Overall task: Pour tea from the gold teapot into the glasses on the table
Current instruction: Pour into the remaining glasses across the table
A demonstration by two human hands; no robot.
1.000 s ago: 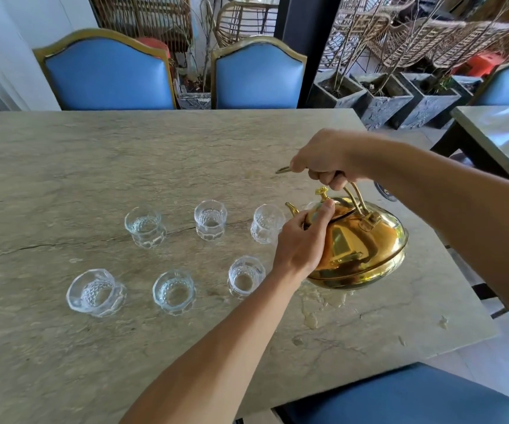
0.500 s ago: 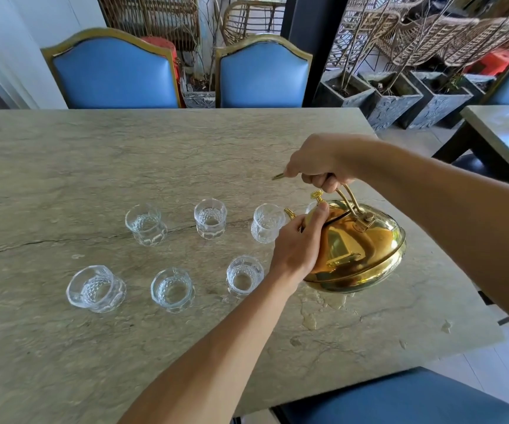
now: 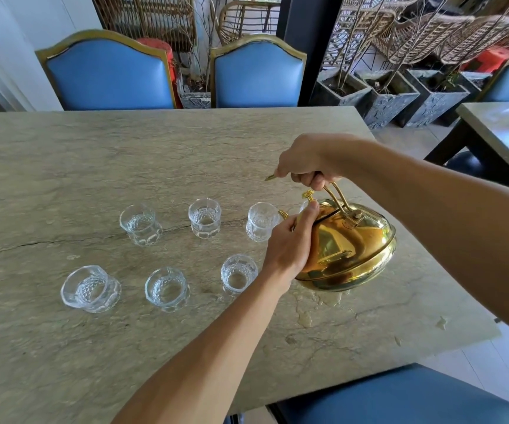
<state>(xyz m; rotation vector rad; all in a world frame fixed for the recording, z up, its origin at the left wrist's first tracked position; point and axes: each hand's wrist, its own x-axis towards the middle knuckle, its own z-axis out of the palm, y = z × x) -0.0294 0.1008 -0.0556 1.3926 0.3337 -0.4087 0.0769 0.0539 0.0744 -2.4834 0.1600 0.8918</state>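
Note:
The gold teapot (image 3: 351,249) hangs tilted to the left above the stone table (image 3: 94,166). My right hand (image 3: 305,165) grips its hoop handle from above. My left hand (image 3: 291,240) presses on the lid, one finger by the gold knob (image 3: 307,194). The spout (image 3: 283,213) points at the back-right glass (image 3: 260,221), right beside its rim. Two more cut glasses stand in the back row (image 3: 204,217) (image 3: 139,224). Three stand in the front row (image 3: 237,273) (image 3: 167,289) (image 3: 90,288). I cannot tell whether liquid is flowing.
Wet patches (image 3: 306,316) lie on the table under and in front of the teapot. Two blue chairs (image 3: 109,75) (image 3: 257,75) stand at the far edge, another blue seat (image 3: 400,399) at the near edge. A second table (image 3: 504,130) is at the right.
The teapot has risen slightly and shifted left toward the back-right glass, with both hands keeping their hold. The glasses have not moved.

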